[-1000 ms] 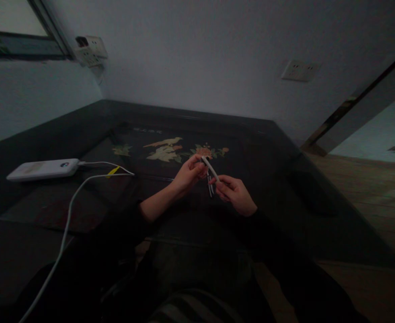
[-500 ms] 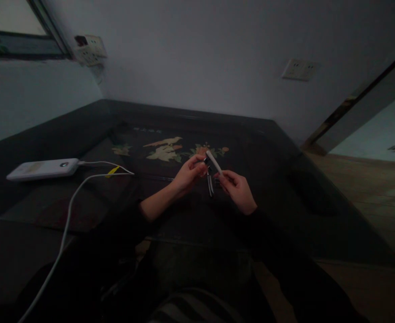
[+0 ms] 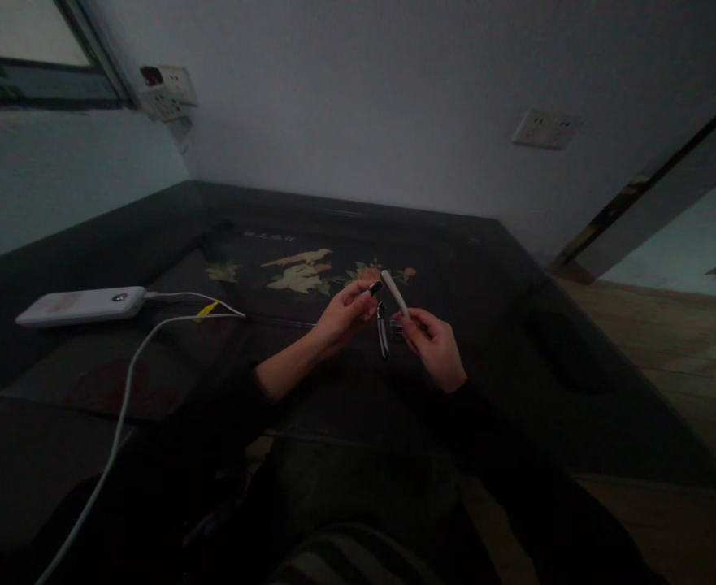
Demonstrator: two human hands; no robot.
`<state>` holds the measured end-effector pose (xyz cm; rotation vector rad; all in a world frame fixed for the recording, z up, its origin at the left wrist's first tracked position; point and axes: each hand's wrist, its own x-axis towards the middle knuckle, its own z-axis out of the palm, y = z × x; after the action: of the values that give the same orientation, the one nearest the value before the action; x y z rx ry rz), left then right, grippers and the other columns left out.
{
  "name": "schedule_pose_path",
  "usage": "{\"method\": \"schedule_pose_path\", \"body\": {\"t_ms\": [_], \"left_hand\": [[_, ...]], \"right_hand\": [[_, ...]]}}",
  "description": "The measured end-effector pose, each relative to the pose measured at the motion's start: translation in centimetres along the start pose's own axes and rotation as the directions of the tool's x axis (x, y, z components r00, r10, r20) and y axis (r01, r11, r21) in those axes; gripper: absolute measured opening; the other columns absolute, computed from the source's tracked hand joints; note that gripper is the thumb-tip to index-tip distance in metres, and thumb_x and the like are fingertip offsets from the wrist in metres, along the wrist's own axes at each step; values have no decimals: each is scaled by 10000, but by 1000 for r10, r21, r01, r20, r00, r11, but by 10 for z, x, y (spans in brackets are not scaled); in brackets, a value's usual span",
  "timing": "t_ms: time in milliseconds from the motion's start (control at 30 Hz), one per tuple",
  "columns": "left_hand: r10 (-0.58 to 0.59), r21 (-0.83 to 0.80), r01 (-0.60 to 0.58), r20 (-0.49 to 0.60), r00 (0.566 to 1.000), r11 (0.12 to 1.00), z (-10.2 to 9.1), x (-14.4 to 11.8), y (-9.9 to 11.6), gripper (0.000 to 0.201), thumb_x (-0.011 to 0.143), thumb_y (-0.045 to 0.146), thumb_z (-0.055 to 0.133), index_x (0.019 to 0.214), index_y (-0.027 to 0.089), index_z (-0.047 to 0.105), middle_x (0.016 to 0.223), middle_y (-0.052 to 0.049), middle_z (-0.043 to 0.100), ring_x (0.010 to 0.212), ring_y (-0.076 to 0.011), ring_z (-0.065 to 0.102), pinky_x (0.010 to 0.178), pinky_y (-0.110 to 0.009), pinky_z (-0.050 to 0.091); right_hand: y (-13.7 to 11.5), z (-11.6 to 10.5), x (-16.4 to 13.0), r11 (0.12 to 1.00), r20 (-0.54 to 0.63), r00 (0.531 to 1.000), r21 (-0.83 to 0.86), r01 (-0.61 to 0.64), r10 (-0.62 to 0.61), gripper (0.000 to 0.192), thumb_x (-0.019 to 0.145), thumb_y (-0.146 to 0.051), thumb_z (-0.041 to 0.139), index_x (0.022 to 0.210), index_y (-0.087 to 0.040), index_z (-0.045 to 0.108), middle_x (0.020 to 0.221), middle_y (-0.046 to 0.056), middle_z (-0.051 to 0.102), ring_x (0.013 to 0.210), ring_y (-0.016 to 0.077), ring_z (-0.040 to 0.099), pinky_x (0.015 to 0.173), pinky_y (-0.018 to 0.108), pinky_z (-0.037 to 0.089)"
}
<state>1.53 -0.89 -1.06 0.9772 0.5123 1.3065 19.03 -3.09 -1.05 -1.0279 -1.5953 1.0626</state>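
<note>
Head view showed the left hand (image 3: 346,315) on the near side of the bird-and-flower picture (image 3: 300,268) set in the dark tabletop (image 3: 492,333), its fingers pinching a small dark-tipped piece (image 3: 375,288). Just nearer than the picture's right end, the right hand (image 3: 436,349) had its fingers closed on a pale slim stick (image 3: 395,294), whose free tip stood just beside that piece. A slender dark-and-silvery object (image 3: 383,333), its kind unclear, showed between the hands. Left of the picture lay a white device (image 3: 80,306).
</note>
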Motion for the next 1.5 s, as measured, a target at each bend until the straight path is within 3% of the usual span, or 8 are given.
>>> {"method": "schedule_pose_path", "body": {"t_ms": [367, 833, 1300, 1500], "left_hand": [[-7, -14, 7, 31, 1000, 1000, -4, 1, -5, 476, 649, 485, 805, 936, 166, 599, 569, 66, 494, 525, -62, 413, 556, -202, 357], [7, -70, -4, 52, 999, 998, -3, 2, -6, 467, 663, 428, 817, 1004, 155, 652, 582, 58, 454, 522, -55, 382, 527, -203, 324], [-20, -25, 20, 20, 1000, 999, -6, 1, -8, 498, 633, 462, 823, 959, 180, 573, 566, 77, 489, 511, -57, 405, 535, -197, 328], [-15, -26, 16, 24, 1000, 1000, -5, 0, -7, 502, 639, 458, 821, 970, 175, 572, 564, 80, 494, 511, -54, 411, 540, -195, 329]], "right_hand": [[-2, 3, -2, 999, 10, 1000, -46, 9, -9, 410, 810, -527, 595, 920, -137, 665, 601, -15, 477, 503, 92, 368, 445, 232, 262], [-7, 5, -7, 999, 147, 989, 31, -15, 10, 425, 815, -544, 585, 910, -136, 655, 565, -37, 422, 474, 82, 354, 440, 232, 253], [3, 2, 1, 999, -10, 1000, -46, 19, -20, 405, 804, -514, 615, 918, -130, 676, 678, 26, 589, 511, 97, 425, 456, 227, 308], [3, 1, 1, 994, -15, 998, -91, 57, -59, 400, 826, -504, 597, 925, -125, 675, 682, 36, 607, 527, 104, 456, 468, 222, 336]]}}
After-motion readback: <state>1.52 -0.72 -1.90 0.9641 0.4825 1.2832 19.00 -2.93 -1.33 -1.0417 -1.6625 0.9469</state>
